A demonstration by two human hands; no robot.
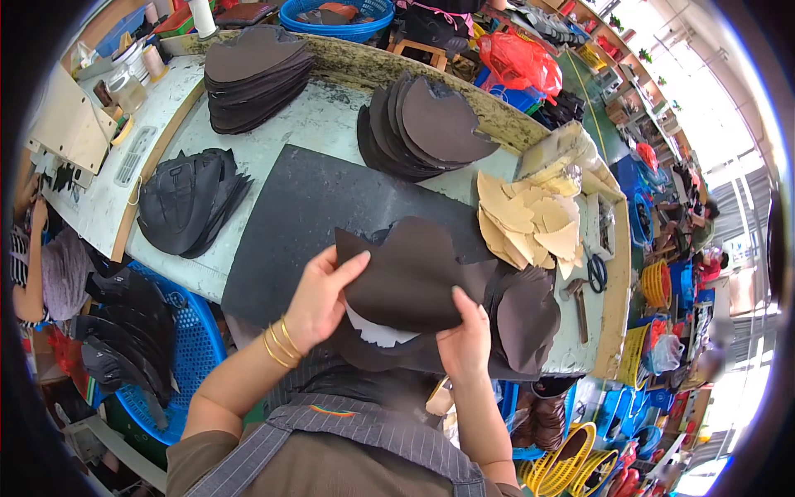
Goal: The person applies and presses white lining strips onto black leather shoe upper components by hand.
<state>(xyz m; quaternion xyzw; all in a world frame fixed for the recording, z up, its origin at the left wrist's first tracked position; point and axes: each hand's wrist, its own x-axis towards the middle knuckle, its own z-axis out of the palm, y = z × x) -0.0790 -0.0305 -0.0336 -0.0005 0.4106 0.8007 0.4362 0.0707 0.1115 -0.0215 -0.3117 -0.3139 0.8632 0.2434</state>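
Between my two hands is a dark brown leather piece (406,277) with a curved, cut outline, held over a black mat (281,215). My left hand (323,294) pinches its left edge, thumb on top. My right hand (465,335) grips the lower right corner, with the thumb on the upper face. Under the lower edge shows a whitish piece with a jagged rim (373,329); whether it is joined to the leather I cannot tell. More brown leather pieces (527,319) lie just right of my right hand.
Leather stacks stand at the back left (257,79) and back middle (435,124). Stitched black pieces (186,203) lie left, beige pieces (530,215) right, near a hammer (578,311) and scissors (596,272). A raised wooden rim (613,331) edges the table; a blue basket (195,331) stands lower left.
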